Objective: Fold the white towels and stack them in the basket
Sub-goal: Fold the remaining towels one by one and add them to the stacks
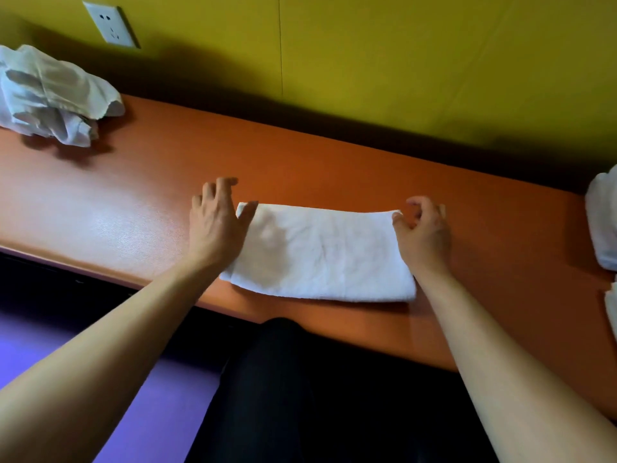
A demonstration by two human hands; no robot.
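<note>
Both arms reach forward over the orange table (133,202), where a folded white towel (320,252) lies flat near its front edge. The left hand (217,222) rests at the towel's left end, fingers spread and relaxed, thumb on the cloth. The right hand (422,228) curls at the right end, thumb and fingertips pinching the far corner.

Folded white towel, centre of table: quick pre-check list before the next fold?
1. Folded white cloth towel lies flat on the orange table: ok.
2. Left hand at the towel's left end, thumb on its far corner: ok.
3. Right hand at the right end, fingers curled at the far corner; actual pinch: cannot tell.
4. Towel's near edge close to the table edge, not overhanging: ok.
5. Basket in view: not ok.
6. Crumpled white towel pile lies apart at far left: ok.
</note>
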